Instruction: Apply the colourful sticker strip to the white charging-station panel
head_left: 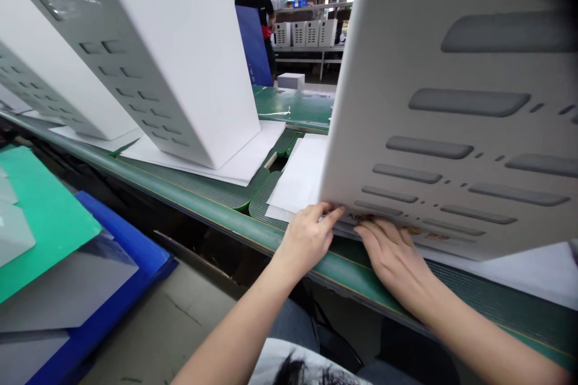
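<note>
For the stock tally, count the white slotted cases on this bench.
3. The middle case stands on white sheets, the far-left case beyond it, and the left hand and right hand hold the right case at its lower edge. More may lie out of frame.

Bench inspection, far end: a co-worker [255, 3] stands behind a blue board [253, 42]. A white box [291, 80] sits on the green conveyor bench [293, 108]. White vented units [302, 33] stand in a row on a rear rack. Green sheets [45, 222] lie over blue sheets [121, 252] at lower left.
</note>
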Demonstrator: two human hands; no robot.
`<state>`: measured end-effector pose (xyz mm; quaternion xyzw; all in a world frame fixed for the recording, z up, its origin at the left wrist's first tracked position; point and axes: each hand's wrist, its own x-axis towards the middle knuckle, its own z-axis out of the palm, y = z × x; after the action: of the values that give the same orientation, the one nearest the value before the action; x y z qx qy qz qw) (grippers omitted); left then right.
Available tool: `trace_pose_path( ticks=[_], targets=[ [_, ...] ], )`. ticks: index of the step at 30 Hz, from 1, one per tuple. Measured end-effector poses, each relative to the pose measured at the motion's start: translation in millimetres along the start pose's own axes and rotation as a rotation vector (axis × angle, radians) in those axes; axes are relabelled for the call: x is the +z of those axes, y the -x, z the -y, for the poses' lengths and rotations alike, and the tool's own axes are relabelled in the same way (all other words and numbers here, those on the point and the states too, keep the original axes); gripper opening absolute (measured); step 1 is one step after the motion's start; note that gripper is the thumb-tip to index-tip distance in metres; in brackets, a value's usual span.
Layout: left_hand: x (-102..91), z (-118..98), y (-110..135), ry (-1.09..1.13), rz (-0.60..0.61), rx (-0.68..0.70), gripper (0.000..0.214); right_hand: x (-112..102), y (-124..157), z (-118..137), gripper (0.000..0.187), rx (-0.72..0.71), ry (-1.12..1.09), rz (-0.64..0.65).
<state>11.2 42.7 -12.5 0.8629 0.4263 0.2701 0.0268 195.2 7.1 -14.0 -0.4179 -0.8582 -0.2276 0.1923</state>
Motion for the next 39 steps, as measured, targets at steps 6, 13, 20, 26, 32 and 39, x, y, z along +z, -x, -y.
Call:
trace_pose_path(
  ticks=[6,13,20,26,32,39],
  targets=[
    [5.3,-17.1,0.8,-0.188,0.06,-0.043,0.041,-8.7,12.2,2.5,0.027,-0.044,-0.201,-0.094],
    [1.5,-19.4,-5.2,0.026,0.071,-0.136,0.043,-11.8,18.2,9.0,0.028,-0.021,-0.241,-0.091],
    [0.6,-17.5,-10.1,0.06,-0.019,-0.11,0.022,-11.8,22.8,7.5,0.029,-0.003,-0.274,-0.111],
    [8.4,-22.4,-14.9,-0.223,-0.255,-0.113,0.018,-14.4,27.8,9.6,0.025,-0.043,-0.282,-0.139],
    [12.7,-25.9,-22.7,-0.277,-0.264,-0.13,0.015,-14.6,29.9,9.4,0.025,-0.021,-0.287,-0.138],
    [21.7,-22.9,-31.2,-0.32,-0.394,-0.054,0.004,-10.7,29.9,9.3,0.023,0.029,-0.327,-0.087]
  ],
)
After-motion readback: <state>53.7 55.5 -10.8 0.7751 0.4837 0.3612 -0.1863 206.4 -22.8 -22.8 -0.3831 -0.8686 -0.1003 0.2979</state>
